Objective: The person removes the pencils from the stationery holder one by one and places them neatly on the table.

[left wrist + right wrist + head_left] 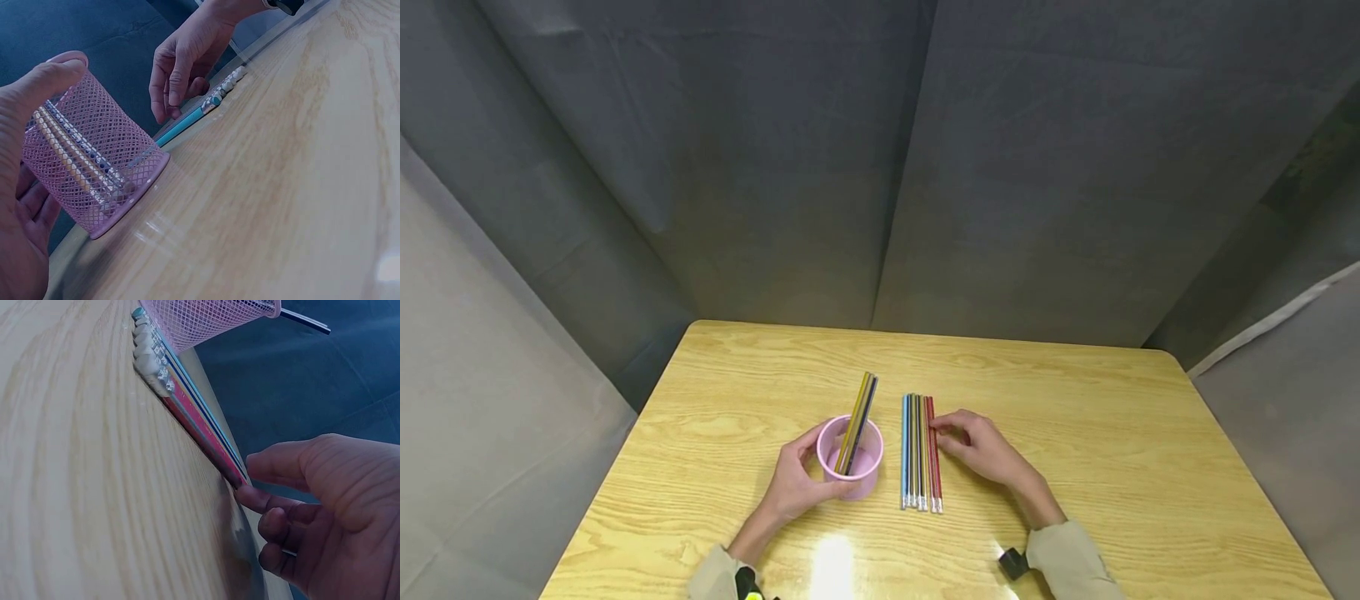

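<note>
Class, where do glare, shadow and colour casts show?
Head view: warm-toned table, glare on it below the cup; left wrist view: bluish cast, bright spot at the lower right edge; right wrist view: bluish cast, shadowy patch beside the right hand.

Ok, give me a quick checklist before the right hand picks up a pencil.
1. Pink mesh cup steadied: ok; left hand holds it.
2. Space inside: ok; the cup's pencils lean together, leaving room.
3. Row of pencils orderly: ok; side by side, erasers at the near end.
4. Grip of right hand: not ok; fingertips are at the red pencils, no pinch visible.
5. Exact number inside cup: cannot tell; they overlap.
</note>
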Motion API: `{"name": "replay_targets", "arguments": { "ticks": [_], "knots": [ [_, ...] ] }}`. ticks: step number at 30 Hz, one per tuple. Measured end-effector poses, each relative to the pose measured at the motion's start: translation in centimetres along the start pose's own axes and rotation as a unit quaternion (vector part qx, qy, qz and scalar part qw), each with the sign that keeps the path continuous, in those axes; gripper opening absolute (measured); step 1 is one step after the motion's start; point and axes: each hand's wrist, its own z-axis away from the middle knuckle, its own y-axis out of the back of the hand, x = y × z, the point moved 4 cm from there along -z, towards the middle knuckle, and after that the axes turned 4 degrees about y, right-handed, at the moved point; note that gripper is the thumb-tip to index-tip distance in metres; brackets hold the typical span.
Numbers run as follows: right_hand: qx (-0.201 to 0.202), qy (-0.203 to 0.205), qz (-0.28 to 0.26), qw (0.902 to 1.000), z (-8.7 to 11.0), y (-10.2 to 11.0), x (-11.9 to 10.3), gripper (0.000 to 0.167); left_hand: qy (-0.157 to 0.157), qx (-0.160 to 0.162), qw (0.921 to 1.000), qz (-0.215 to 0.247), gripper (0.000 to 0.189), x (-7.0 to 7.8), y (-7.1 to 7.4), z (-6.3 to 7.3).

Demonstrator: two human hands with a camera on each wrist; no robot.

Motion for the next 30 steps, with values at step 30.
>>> {"name": "replay_targets", "arguments": {
  "ticks": [30],
  "knots": [
    [0.037,0.085,-0.059,0.9940,-0.6,-0.5,-4.9,0.042,-0.002,0.003,1.0000,0.001,0.084,0.0,0.0,0.0]
  ]
}}
